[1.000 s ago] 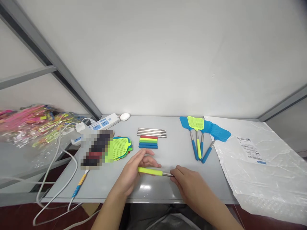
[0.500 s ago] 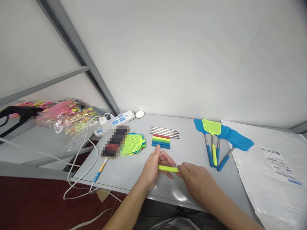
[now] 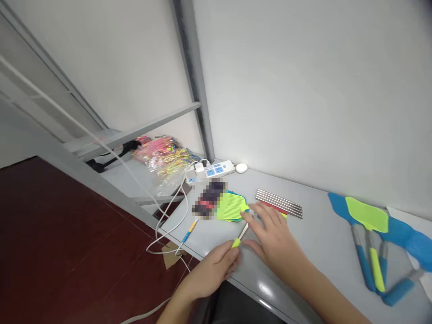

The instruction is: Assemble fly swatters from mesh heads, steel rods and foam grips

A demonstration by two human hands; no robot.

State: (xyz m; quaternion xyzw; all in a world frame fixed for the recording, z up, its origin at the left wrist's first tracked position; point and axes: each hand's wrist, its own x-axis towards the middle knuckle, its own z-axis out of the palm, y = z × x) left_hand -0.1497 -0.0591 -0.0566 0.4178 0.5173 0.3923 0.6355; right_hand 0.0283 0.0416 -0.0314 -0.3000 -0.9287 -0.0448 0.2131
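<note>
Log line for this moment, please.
left hand: holds yellow handle | right hand: reaching toward swatter heads | table

Grey table [image 3: 313,243] bears swatter heads [image 3: 231,208], steel rods [image 3: 279,203], finished swatters [image 3: 371,234], power strip [image 3: 214,170]

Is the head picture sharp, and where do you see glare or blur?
Head view: mostly soft with motion blur; the right hand is smeared, the swatters at right stretched by lens distortion. Glare spots lie on the table edge. One patch is pixelated.
</note>
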